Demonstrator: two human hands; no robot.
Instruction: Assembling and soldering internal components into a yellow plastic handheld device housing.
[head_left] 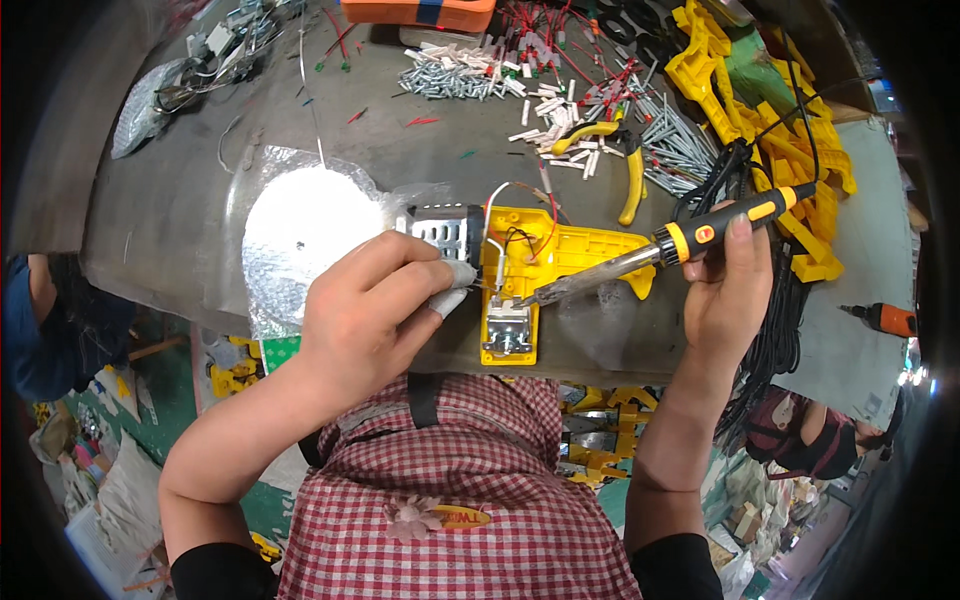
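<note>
If the right hand (730, 290) closed around the black-and-yellow soldering iron (692, 238) slips, heat could scar the yellow plastic housing (575, 245), beside which the pinched left hand (368, 302) hides any contents.

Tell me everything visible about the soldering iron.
The soldering iron has a black-and-yellow, plastic-looking handle with an orange spot, and a metal barrel narrowing to a dark tip. A black cord seems to leave its rear end. Held in the grip of the right hand, it slants, handle toward upper right, tip lower left above the yellow housing. Contact at the tip is unclear.
</note>
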